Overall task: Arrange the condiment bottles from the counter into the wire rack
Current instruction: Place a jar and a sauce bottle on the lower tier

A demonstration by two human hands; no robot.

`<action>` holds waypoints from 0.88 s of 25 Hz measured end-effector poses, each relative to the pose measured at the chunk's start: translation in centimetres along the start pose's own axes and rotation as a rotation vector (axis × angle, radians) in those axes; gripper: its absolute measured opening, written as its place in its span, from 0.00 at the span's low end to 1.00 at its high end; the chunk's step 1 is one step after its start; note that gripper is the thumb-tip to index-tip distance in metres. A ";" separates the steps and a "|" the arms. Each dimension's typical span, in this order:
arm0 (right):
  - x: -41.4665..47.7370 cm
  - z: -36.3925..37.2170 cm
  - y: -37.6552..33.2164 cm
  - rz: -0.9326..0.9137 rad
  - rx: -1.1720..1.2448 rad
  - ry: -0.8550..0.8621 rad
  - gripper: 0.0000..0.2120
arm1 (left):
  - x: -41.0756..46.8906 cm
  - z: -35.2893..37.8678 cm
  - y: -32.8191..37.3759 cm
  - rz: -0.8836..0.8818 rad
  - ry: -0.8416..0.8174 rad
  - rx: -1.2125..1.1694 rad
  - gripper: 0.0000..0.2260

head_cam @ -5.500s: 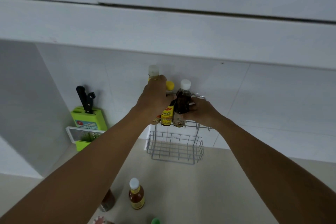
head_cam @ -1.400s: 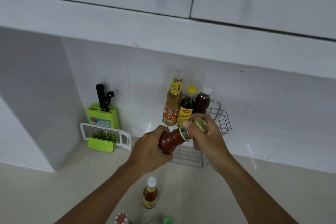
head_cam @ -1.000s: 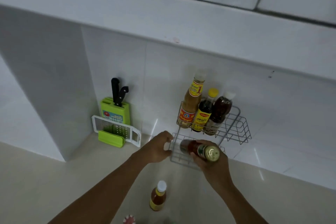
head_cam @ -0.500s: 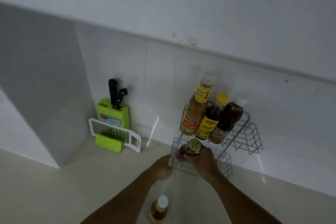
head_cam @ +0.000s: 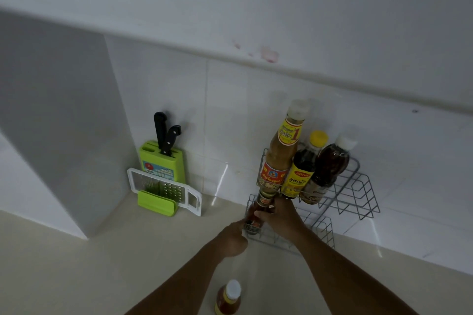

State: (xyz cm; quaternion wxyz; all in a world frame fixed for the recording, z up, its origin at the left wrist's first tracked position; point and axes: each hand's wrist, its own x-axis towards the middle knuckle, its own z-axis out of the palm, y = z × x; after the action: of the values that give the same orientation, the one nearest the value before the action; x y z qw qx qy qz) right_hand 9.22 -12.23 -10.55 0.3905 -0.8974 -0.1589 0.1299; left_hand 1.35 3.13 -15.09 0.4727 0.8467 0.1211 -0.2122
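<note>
Right hand [head_cam: 282, 217] is wrapped round a red sauce bottle [head_cam: 257, 215], upright w/ cap up, at the left end of the wire rack [head_cam: 358, 194] bottom shelf. Left hand [head_cam: 234, 236] is curled by the rack edge; can't tell if it grips. Another bottle [head_cam: 227, 298] waits on the surface [head_cam: 102, 271], closer to the left hand.

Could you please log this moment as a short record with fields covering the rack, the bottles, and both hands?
upper tier: three bottles upright in the wire rack: tall tan sauce bottle, yellow-capped bottle, white-capped dark bottle
lower tier: red sauce bottle being set in
right hand: grip on the red sauce bottle
left hand: at the rack's front left corner
counter: small orange bottle not yet racked
</note>
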 end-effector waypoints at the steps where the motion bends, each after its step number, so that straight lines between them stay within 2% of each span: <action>1: 0.1 0.2 0.0 0.002 0.001 0.000 0.26 | -0.1 0.0 -0.1 -0.005 -0.011 0.005 0.29; 6: 0.0 0.1 -0.2 0.083 -0.062 -0.080 0.25 | 0.3 0.2 -1.2 0.014 -0.077 -0.054 0.34; 11: -1.5 0.9 0.1 0.205 0.000 -0.138 0.28 | -2.3 -1.8 -0.8 -0.024 -0.059 -0.098 0.27; 13: -3.4 0.9 -0.5 0.201 -0.009 -0.079 0.30 | -3.3 -3.0 -1.6 -0.030 -0.056 -0.105 0.27; 16: -7.3 0.5 -2.1 0.078 -0.007 0.046 0.27 | -5.5 -4.5 -2.9 -0.011 -0.046 -0.076 0.25; 19: -12.4 0.2 -4.0 -0.048 -0.005 -0.154 0.29 | -8.1 -5.1 -3.4 0.008 -0.062 -0.034 0.22; 22: -16.2 1.5 -5.3 -0.140 -0.115 -0.374 0.29 | -9.6 -4.8 -3.5 0.040 -0.077 0.015 0.22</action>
State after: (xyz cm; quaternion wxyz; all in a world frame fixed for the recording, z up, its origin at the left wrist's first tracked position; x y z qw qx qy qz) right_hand -7.08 -14.08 -5.80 0.3106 -0.8652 -0.2977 0.2575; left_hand -7.41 9.03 -10.95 0.4746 0.8437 0.0840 -0.2361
